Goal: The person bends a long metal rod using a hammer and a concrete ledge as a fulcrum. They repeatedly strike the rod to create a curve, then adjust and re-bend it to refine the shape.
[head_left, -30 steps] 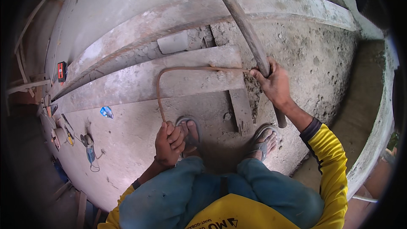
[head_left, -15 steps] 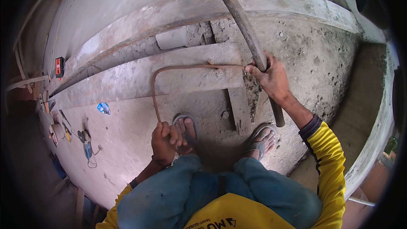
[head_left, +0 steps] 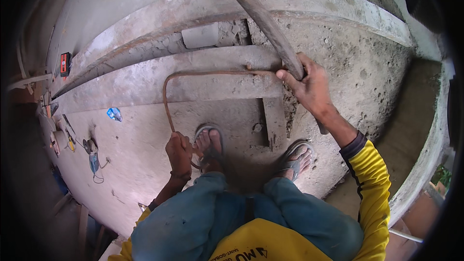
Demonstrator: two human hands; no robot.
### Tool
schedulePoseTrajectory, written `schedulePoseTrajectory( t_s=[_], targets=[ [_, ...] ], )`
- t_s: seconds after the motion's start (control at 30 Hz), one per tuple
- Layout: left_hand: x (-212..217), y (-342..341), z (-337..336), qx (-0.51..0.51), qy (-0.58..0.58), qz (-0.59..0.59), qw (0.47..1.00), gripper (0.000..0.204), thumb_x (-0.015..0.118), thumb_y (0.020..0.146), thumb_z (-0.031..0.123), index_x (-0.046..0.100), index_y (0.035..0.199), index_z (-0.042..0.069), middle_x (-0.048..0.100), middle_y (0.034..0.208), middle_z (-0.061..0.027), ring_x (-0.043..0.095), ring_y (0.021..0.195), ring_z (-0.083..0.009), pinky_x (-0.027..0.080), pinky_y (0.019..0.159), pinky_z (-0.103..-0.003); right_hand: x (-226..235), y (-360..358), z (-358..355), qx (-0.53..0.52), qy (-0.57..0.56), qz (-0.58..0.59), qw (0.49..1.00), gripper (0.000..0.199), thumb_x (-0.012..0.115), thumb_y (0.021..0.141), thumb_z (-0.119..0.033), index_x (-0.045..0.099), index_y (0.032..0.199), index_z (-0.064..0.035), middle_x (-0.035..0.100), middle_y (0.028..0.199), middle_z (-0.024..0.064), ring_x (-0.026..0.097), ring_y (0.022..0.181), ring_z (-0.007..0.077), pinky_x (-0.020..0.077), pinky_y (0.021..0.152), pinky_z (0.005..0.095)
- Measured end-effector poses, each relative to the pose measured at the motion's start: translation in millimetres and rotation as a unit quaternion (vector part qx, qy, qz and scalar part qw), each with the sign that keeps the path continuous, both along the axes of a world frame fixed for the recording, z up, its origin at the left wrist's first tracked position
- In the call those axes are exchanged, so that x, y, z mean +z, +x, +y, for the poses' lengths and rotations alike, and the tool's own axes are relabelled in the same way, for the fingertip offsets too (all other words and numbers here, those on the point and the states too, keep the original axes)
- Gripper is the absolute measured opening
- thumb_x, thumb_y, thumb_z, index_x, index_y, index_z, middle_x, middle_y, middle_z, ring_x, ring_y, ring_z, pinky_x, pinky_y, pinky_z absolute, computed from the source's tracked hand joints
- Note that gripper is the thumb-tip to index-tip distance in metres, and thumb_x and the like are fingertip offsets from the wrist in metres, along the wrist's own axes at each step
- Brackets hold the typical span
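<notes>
My left hand (head_left: 180,154) is closed round a thin, rusty brown steel rod (head_left: 212,72) near my left foot. The rod rises from that fist, bends, and runs right along a wooden plank (head_left: 212,89). A short peg (head_left: 249,66) stands against its straight part. My right hand (head_left: 311,87) grips a long, thick grey-brown bar (head_left: 263,19), which slants up to the left. The rod's far end lies close to my right thumb; whether they touch I cannot tell.
Beyond the plank runs a long beam (head_left: 145,31), with a grey block (head_left: 200,36) in the gap. An angle grinder (head_left: 93,162), a blue packet (head_left: 114,114) and an orange-and-black box (head_left: 65,64) lie to the left. A rectangular slot (head_left: 261,125) opens between my sandalled feet.
The bar's upper end has swung left. My left hand has moved left and slightly away from me, and the rod's bent side has shifted left with it.
</notes>
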State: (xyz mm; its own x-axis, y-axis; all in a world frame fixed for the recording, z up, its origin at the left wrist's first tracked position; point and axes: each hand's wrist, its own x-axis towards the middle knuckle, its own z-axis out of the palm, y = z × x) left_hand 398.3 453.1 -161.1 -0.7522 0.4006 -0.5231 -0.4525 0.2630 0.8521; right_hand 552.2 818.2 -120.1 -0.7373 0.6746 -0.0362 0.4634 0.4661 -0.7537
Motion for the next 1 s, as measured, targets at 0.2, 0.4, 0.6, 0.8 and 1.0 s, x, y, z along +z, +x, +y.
schedulePoseTrajectory(
  t_s=[0.2, 0.4, 0.6, 0.8, 1.0],
  targets=[
    [13.2, 5.8, 9.3, 0.028, 0.031, -0.024, 0.999, 0.039, 0.035, 0.112, 0.037, 0.041, 0.082, 0.013, 0.032, 0.056, 0.0044, 0.027, 0.043, -0.0060, 0.044, 0.042, -0.027, 31.3, 75.9, 33.1, 0.047, 0.005, -0.052, 0.998, 0.063, 0.067, 0.090, -0.065, 0.066, 0.103, -0.0024, 0.059, 0.063, 0.0085, 0.054, 0.049, 0.0178, 0.0461, 0.048, 0.0387],
    [21.8, -14.1, 10.1, 0.018, 0.038, -0.036, 0.998, 0.035, 0.035, 0.112, 0.036, 0.043, 0.087, 0.013, 0.031, 0.056, 0.0051, 0.025, 0.042, -0.0045, 0.040, 0.040, -0.026, 39.5, 146.0, 65.3, 0.019, 0.159, -0.203, 0.966, 0.032, 0.074, 0.087, -0.033, 0.061, 0.089, -0.0041, 0.059, 0.061, 0.0145, 0.060, 0.049, 0.0286, 0.0451, 0.050, 0.0402],
    [21.9, -45.1, 10.7, -0.042, -0.005, -0.036, 0.998, 0.035, 0.037, 0.112, 0.043, 0.044, 0.090, 0.016, 0.029, 0.055, 0.0085, 0.026, 0.043, -0.0040, 0.040, 0.044, -0.028, 37.1, 157.9, 128.6, 0.100, 0.277, -0.129, 0.947, 0.019, 0.075, 0.077, -0.018, 0.060, 0.076, -0.0066, 0.058, 0.063, 0.0154, 0.061, 0.055, 0.0362, 0.0478, 0.055, 0.0432],
    [19.6, -64.4, 13.2, -0.081, -0.056, 0.020, 0.995, 0.040, 0.038, 0.112, 0.046, 0.048, 0.090, 0.014, 0.033, 0.058, 0.0080, 0.030, 0.045, -0.0036, 0.039, 0.044, -0.026, 31.3, 106.7, 159.2, 0.188, 0.345, -0.102, 0.914, 0.013, 0.071, 0.070, -0.010, 0.063, 0.079, -0.0070, 0.062, 0.066, 0.0126, 0.064, 0.061, 0.0352, 0.0502, 0.057, 0.0433],
    [15.8, -64.7, 14.6, -0.123, -0.163, 0.199, 0.959, 0.047, 0.038, 0.112, 0.048, 0.054, 0.090, 0.010, 0.038, 0.065, 0.0045, 0.040, 0.052, -0.0046, 0.040, 0.047, -0.024, 21.2, 98.8, 163.8, 0.172, 0.316, -0.128, 0.924, 0.018, 0.074, 0.068, -0.011, 0.064, 0.083, -0.0068, 0.067, 0.074, 0.0141, 0.066, 0.065, 0.0352, 0.0508, 0.060, 0.0424]
  ],
)
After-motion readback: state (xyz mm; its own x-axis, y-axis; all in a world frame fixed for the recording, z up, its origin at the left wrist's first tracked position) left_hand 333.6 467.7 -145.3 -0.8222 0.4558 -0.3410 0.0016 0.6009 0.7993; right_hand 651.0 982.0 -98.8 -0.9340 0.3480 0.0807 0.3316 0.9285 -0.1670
